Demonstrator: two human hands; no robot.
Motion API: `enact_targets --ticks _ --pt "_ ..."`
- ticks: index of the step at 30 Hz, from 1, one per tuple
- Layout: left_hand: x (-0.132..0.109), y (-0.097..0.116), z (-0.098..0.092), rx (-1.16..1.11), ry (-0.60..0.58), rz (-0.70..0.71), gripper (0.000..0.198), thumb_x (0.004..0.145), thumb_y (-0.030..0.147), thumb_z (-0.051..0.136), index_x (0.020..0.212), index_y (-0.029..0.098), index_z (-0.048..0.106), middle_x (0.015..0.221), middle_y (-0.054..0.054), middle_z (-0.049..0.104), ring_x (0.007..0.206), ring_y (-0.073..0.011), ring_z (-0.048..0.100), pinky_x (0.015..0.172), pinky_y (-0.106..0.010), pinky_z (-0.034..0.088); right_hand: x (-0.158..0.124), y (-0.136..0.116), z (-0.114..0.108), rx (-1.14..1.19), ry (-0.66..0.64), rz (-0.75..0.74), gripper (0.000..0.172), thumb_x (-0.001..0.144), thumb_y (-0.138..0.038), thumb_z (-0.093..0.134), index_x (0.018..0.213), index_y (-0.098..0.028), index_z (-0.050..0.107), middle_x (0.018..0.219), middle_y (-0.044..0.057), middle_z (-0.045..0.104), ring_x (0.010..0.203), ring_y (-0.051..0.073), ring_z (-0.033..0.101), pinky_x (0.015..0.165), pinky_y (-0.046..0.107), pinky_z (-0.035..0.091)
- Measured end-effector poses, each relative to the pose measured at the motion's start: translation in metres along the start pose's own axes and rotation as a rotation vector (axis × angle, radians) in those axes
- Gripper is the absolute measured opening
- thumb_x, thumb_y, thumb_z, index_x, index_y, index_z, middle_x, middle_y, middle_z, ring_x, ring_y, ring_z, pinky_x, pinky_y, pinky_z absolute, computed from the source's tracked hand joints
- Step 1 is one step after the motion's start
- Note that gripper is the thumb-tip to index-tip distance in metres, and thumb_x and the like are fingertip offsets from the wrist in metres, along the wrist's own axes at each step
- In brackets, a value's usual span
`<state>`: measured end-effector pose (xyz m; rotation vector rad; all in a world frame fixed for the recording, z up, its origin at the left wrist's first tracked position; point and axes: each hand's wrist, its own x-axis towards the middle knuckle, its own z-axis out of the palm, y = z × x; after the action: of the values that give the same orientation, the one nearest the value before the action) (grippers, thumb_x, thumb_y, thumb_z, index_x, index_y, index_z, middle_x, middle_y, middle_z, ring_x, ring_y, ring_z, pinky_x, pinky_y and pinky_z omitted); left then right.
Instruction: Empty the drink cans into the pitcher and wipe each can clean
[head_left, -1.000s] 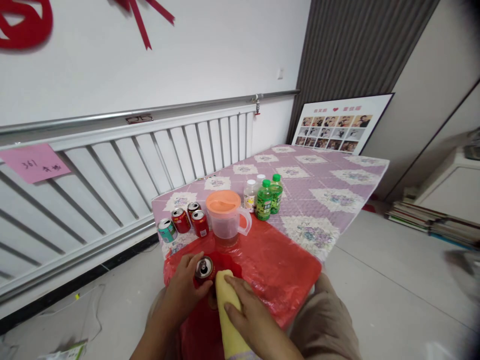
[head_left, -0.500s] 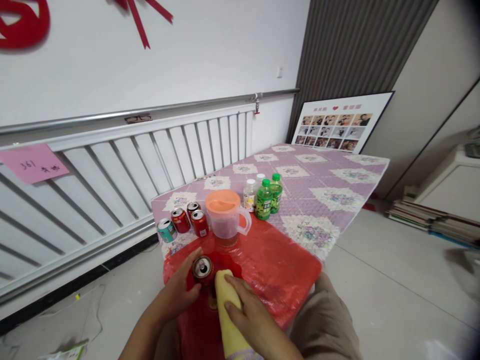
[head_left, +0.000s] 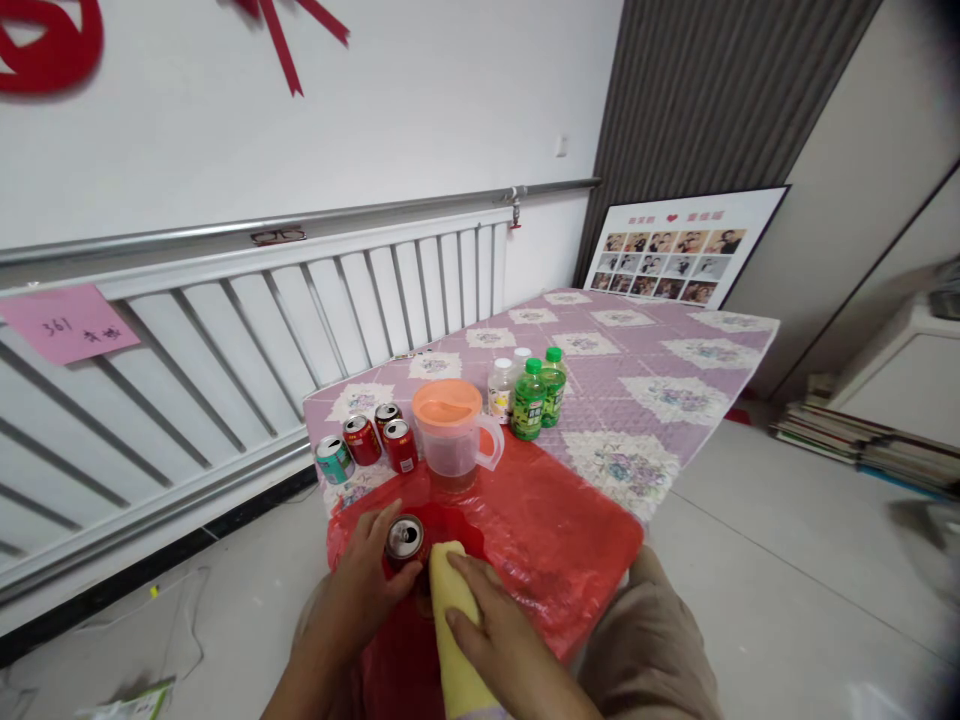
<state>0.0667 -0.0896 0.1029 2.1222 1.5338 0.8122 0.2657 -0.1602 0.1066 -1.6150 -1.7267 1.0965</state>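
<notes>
My left hand [head_left: 367, 575] is curled round an opened drink can [head_left: 405, 540], with the thumb on the near side and the fingers on the far left. The can stands upright, its silver top facing up. My right hand [head_left: 495, 620] grips a folded yellow towel [head_left: 457, 640], palm over its right side and thumb on top. The towel's upper end lies close beside the can. Under both is a dark red area with a scalloped edge [head_left: 469, 535], on a red plastic sheet [head_left: 559, 530]; part of it is hidden by my hands.
A clear pitcher [head_left: 454, 455] with an orange lid stands beyond my hands. Left of it are several cans, including a red one [head_left: 399, 447] and a teal one [head_left: 334, 460]. Green-capped bottles [head_left: 529, 405] and white-capped bottles [head_left: 500, 392] stand behind on the flowered tablecloth [head_left: 622, 350].
My left hand has moved right and closed in on the can, its thumb now against the near side. The right hand and towel have barely shifted.
</notes>
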Motion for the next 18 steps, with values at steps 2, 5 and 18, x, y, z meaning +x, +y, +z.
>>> enact_targets --ticks 2,5,18 --pt "-0.001 0.003 0.001 0.029 0.024 -0.040 0.064 0.076 0.028 0.065 0.136 0.026 0.043 0.128 -0.010 0.052 0.119 -0.0296 0.054 0.099 -0.049 0.045 -0.001 -0.001 0.000 -0.008 -0.002 0.000 0.062 0.085 -0.028 0.047 0.144 -0.011 0.040 0.152 0.014 0.038 0.142 0.021 0.033 0.117 0.037 0.026" --pt "-0.001 0.004 0.003 0.039 0.063 -0.069 0.062 0.075 0.031 0.066 0.133 0.026 0.045 0.127 -0.010 0.053 0.121 -0.0313 0.053 0.099 -0.051 0.044 -0.002 0.000 0.000 -0.010 -0.005 -0.008 0.062 0.085 -0.028 0.047 0.144 -0.012 0.040 0.151 0.013 0.039 0.141 0.021 0.034 0.116 0.037 0.026" --pt "-0.007 -0.017 0.010 -0.223 0.048 0.013 0.062 0.076 0.017 0.060 0.135 0.025 0.042 0.136 -0.009 0.052 0.126 -0.0266 0.050 0.105 -0.047 0.043 0.005 -0.009 -0.004 -0.007 0.082 -0.033 0.059 0.088 -0.030 0.046 0.144 -0.017 0.040 0.153 0.010 0.036 0.143 0.021 0.029 0.117 0.038 0.025"
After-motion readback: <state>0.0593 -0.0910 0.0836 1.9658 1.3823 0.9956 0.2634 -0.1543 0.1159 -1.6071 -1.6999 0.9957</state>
